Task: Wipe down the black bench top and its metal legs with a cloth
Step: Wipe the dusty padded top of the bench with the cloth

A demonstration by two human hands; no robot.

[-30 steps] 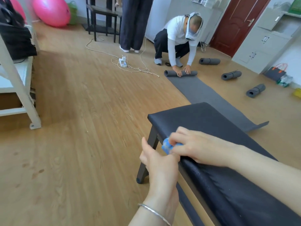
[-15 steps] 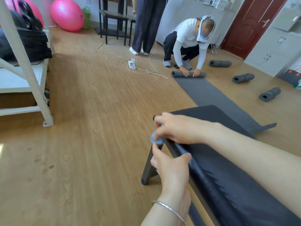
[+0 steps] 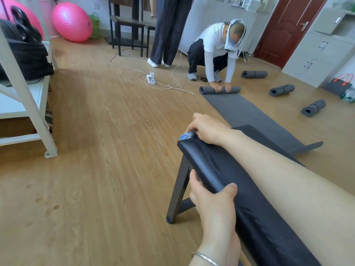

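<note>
Right hand (image 3: 208, 128): fingers curled down over a bunched blue cloth (image 3: 186, 136), pinning it on the far-left corner of the black bench top (image 3: 215, 164). Only a small wad of cloth shows, poking out at the fingertips right at the corner edge. The right forearm lies lengthwise along the padded top.

Left hand (image 3: 211, 202): grips the bench top's left long edge, nearer the camera than the cloth. Its thumb (image 3: 229, 190) lies on the upper surface and its fingers wrap under the side. It holds no cloth and sits well apart from the right hand along the same edge. There is a silver bracelet (image 3: 206, 258) on that wrist.

Black metal leg (image 3: 177, 192): angles down and outward from under the far-left corner to the wood floor (image 3: 96, 150). It sits below the cloth and just left of the left hand. Neither hand touches it.

Background:
- A crouching person (image 3: 215, 47) has both hands on a half-rolled grey mat (image 3: 249, 112), just beyond the bench's far end.
- Three rolled mats (image 3: 282, 90) lie on the floor to the right.
- A power strip (image 3: 150, 80) with loose cable is mid-floor.
- A second person's legs (image 3: 167, 29) stand behind it.
- A pink exercise ball (image 3: 72, 22) sits at the back left.
- A white rack (image 3: 25, 96) on the left holds a black bag (image 3: 23, 54).
</note>
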